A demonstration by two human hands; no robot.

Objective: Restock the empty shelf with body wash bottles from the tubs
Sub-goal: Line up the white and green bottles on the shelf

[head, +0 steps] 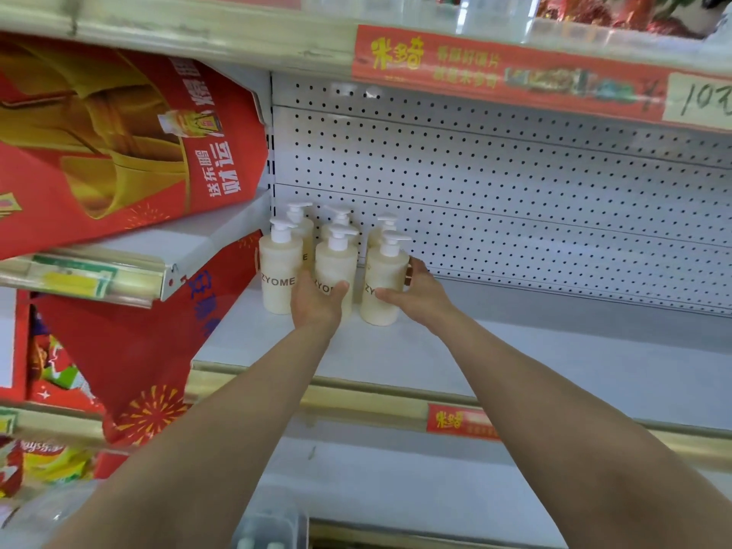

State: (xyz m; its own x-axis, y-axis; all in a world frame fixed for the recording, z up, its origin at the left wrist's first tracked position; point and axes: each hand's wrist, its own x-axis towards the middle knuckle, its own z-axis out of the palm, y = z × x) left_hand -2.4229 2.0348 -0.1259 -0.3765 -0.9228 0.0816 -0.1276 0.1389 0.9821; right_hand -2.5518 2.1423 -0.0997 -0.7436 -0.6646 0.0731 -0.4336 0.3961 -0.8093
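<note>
Six cream bottles with white pump heads are standing upright in the back left corner of the white shelf [515,362], in two rows of three, close to the pegboard panel [515,192]. The left grip [317,301] is curling round the lower part of the middle front bottle [336,263], with the thumb lying on its right side and the palm covering part of the label. The right grip [416,295] is curling round the right front bottle [384,279], with the thumb pressing across the front by the label and the fingers wrapping round its right side toward the back. Both gripped bottles are sitting upright at shelf level, but I cannot tell if their bases are touching it. The left front bottle [279,271] is standing free just beside the left grip. The back row bottles [340,221] are showing mostly as pump heads behind the front three. A red carton [119,144] is leaning tilted on the neighbouring shelf at left, and a red strip [495,73] is running along the shelf edge above. A clear tub [273,525] is showing partly at the bottom edge between the forearms, too blurred to tell its contents
</note>
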